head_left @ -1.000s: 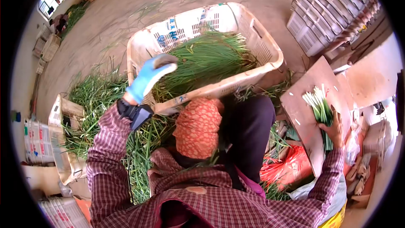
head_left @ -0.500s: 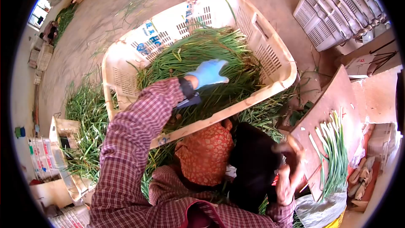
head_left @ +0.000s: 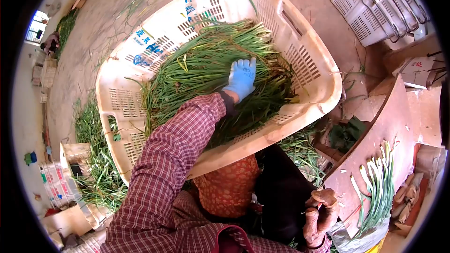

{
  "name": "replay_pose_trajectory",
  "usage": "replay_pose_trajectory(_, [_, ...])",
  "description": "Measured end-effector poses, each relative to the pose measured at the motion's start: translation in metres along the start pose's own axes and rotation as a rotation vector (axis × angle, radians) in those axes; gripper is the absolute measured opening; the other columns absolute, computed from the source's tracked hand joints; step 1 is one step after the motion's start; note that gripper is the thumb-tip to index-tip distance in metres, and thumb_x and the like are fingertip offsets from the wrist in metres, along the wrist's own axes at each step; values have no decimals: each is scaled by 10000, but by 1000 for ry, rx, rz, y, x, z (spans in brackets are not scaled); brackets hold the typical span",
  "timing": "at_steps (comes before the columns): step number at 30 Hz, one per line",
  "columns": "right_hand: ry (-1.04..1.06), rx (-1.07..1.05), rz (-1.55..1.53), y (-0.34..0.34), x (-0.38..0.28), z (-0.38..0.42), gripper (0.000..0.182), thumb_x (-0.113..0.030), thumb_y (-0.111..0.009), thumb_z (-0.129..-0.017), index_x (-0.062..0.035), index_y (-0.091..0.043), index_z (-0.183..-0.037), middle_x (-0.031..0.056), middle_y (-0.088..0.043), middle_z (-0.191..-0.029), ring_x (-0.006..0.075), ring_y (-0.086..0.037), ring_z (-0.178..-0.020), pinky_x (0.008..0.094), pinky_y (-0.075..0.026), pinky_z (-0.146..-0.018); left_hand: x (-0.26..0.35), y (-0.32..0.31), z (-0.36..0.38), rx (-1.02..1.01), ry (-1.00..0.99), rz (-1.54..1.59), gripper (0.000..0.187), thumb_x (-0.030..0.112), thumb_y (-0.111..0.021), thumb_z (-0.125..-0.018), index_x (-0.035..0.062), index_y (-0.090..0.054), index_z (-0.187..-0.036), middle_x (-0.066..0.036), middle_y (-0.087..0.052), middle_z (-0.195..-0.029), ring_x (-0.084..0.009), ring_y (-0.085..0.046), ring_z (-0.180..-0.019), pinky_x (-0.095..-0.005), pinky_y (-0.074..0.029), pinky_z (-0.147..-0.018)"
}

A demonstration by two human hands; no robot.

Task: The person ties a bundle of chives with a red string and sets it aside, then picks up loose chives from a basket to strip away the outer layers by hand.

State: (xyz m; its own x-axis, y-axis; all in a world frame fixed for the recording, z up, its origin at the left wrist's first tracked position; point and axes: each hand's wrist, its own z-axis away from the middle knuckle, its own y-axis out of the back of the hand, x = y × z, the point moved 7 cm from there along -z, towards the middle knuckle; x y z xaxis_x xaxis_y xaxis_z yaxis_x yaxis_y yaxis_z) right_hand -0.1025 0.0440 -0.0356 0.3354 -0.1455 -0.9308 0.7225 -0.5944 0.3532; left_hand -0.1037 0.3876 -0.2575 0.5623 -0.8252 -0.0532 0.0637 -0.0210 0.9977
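Observation:
My left hand (head_left: 241,79), in a blue glove, is pressed onto the green onions (head_left: 201,65) heaped inside a large white plastic crate (head_left: 272,136). Its fingers bend over the stalks near their pale root ends, and the thumb is hidden. The crate sits tilted before me, above my lap. My bare right hand (head_left: 322,215) is beside my right knee, near a brown board (head_left: 356,159). Its fingers are curled, with a small reddish bit showing between them that I cannot make out. A bunch of cleaner green onions (head_left: 378,189) lies on the board.
Loose green onions (head_left: 101,168) pile on the floor left of the crate, and more (head_left: 300,157) lie below its right side. Stacked white crates (head_left: 370,14) stand at the upper right. Cardboard (head_left: 424,112) edges the right side. Another person (head_left: 50,42) is far off at left.
My left hand has gone from spread fingers to fingers bent onto the green onions. My right hand has moved lower. The crate appears larger and shifted in view.

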Motion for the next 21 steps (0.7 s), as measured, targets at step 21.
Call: replay_pose_trajectory(21, [114,-29,21,-2,-6,-20,257,-299,-627,-887,-44,-598,-874,56,-578,-751,160,-510,-638,289,-393,-612,-4,-34,15,-213,118,133,693,354,-732,-672,68,-442,-1232,-127,-612,-956,-275,-604,-902,-401,-421,-808])
